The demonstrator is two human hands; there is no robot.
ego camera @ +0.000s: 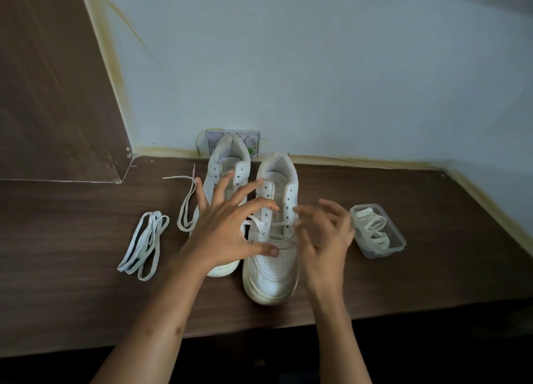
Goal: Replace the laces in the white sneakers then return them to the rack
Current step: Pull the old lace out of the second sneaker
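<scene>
- The near sneaker (271, 239) stands on the desk (86, 297) with its toe toward the person and its heel toward the wall, so the eyelet rows run straight away from both hands.
- The left hand (227, 228) hovers over it with fingers spread wide, gripping nothing.
- The right hand (323, 233) is blurred beside the partly threaded lace (259, 225); whether it pinches an end I cannot tell.
- It looks nearer to the lace's right side.
- A second sneaker (227, 164) stands just behind and left.

No legible text anywhere. Faint print on insole of right-hand white leather sneaker (272, 233) — too blurred to read.
</scene>
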